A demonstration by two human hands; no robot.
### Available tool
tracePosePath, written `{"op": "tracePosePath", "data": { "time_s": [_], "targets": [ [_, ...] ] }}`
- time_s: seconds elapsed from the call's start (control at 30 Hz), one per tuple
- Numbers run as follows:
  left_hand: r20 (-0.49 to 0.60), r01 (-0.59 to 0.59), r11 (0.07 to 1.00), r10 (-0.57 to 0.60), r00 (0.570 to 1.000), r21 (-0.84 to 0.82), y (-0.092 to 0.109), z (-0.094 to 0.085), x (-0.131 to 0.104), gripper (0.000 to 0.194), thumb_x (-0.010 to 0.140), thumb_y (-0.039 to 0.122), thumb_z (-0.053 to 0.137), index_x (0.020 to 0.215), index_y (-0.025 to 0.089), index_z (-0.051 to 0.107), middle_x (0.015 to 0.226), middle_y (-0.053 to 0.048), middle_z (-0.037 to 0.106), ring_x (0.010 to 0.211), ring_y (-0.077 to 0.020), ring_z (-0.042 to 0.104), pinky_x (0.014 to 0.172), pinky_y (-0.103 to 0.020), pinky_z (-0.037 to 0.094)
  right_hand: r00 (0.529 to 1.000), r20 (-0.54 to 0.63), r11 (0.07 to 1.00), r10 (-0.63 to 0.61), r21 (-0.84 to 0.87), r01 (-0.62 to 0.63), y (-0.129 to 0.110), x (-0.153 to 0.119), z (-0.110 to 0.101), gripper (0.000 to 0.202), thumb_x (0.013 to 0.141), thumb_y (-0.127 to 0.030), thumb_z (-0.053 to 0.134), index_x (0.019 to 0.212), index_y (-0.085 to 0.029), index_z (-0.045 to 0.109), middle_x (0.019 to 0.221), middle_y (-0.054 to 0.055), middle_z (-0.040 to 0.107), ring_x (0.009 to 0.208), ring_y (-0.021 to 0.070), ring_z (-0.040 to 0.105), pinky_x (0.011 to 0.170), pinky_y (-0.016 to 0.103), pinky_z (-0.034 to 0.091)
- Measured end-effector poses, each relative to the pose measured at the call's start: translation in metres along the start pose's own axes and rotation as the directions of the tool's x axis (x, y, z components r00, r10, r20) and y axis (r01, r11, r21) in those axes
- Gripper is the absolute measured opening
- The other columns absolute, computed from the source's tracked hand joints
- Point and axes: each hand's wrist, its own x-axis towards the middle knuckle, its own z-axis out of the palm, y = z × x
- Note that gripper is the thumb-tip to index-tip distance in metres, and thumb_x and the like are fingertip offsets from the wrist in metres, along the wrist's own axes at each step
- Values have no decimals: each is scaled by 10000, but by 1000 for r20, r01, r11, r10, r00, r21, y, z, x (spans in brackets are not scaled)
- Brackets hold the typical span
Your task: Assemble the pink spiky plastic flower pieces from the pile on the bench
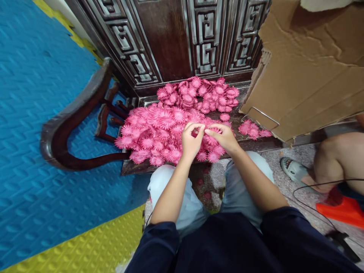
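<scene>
A large heap of pink flower-shaped pieces [153, 132] covers the dark wooden bench, with darker pink stacked pieces [199, 93] behind it. Over the heap's right part, my left hand [192, 139] has thumb and fingertips pinched together. My right hand [223, 136] is beside it, also pinching, and the fingertips of both hands nearly meet. Whatever lies between the fingertips is too small to make out. A few loose pink pieces [251, 129] lie to the right, by the cardboard.
A large cardboard sheet [307, 76] stands at the right. The curved wooden armrest [57, 140] is at the left over blue matting [34, 113]. Carved panels [165, 38] rise behind. Another person's bare leg and clog [294, 170] are at the right, near a black cable.
</scene>
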Motion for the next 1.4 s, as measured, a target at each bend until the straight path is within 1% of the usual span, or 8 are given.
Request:
{"op": "tracePosePath", "data": {
  "time_s": [0.2, 0.47, 0.77, 1.1, 1.2, 1.3, 1.33, 1.4],
  "targets": [
    [52, -5, 998, 1, 999, 67, -2, 0, 0, 103, 799, 256, 579, 752, 195, 647, 766, -15, 609, 719, -132, 540, 689, -255, 423, 1000, 13, 1000, -14, -24, 15, 1, -1, 1, 275, 620, -406, 733, 778, -184, 698, 837, 29, 711, 829, 185, 642, 824, 323, 480],
    [42, -77, 981, 70, 997, 179, -5, -2, -1, 128, 826, 278, 545, 767, 199, 628, 816, -24, 628, 813, -151, 566, 785, -275, 420, 1000, -13, 998, -14, -53, 14, 6, 0, 3, 219, 653, -363, 698, 770, -177, 702, 810, 24, 717, 796, 189, 645, 789, 322, 489],
    [46, -25, 986, 18, 999, 163, -8, 0, -3, 138, 855, 295, 491, 819, 196, 579, 803, -18, 644, 769, -146, 578, 763, -271, 415, 999, -32, 998, -1, -64, -1, 9, 3, 2, 162, 669, -309, 641, 733, -171, 697, 773, 29, 712, 766, 177, 627, 780, 322, 466],
    [-166, -11, 992, 32, 986, 124, -6, 2, -5, 115, 863, 264, 447, 778, 206, 497, 767, -14, 559, 771, -139, 536, 747, -255, 401, 999, -51, 997, -10, -71, 6, 1, 1, 4, 131, 676, -296, 622, 690, -184, 688, 705, 10, 687, 688, 150, 577, 718, 294, 444],
    [-352, 28, 999, -13, 936, 36, -7, -5, 1, 132, 881, 288, 403, 791, 204, 451, 748, -4, 505, 727, -122, 514, 736, -247, 403, 992, -124, 996, 13, -89, -24, 4, 4, 0, 119, 664, -280, 610, 665, -184, 680, 658, -4, 662, 638, 136, 544, 679, 282, 432],
    [-581, 47, 999, -54, 812, -26, -9, -20, 11, 141, 896, 313, 360, 833, 203, 420, 761, 5, 473, 684, -105, 491, 724, -244, 411, 968, -250, 998, 35, -51, -49, 9, 9, -10, 116, 653, -272, 597, 655, -182, 671, 629, -16, 632, 635, 133, 532, 668, 274, 419],
    [-624, 48, 999, -46, 780, -13, -10, -26, 14, 141, 890, 322, 376, 843, 200, 429, 778, 1, 479, 694, -104, 494, 723, -242, 414, 962, -272, 999, 39, -26, -48, 9, 11, -13, 120, 653, -278, 602, 662, -181, 671, 631, -16, 628, 642, 133, 534, 675, 274, 418],
    [-652, 54, 998, -13, 758, 43, -10, -35, 19, 159, 872, 341, 426, 856, 189, 471, 814, -10, 511, 734, -109, 513, 735, -240, 420, 961, -269, 998, 58, 30, -52, 10, 13, -19, 135, 650, -298, 625, 682, -176, 676, 654, -12, 638, 657, 136, 547, 701, 281, 421]
  ]
}}
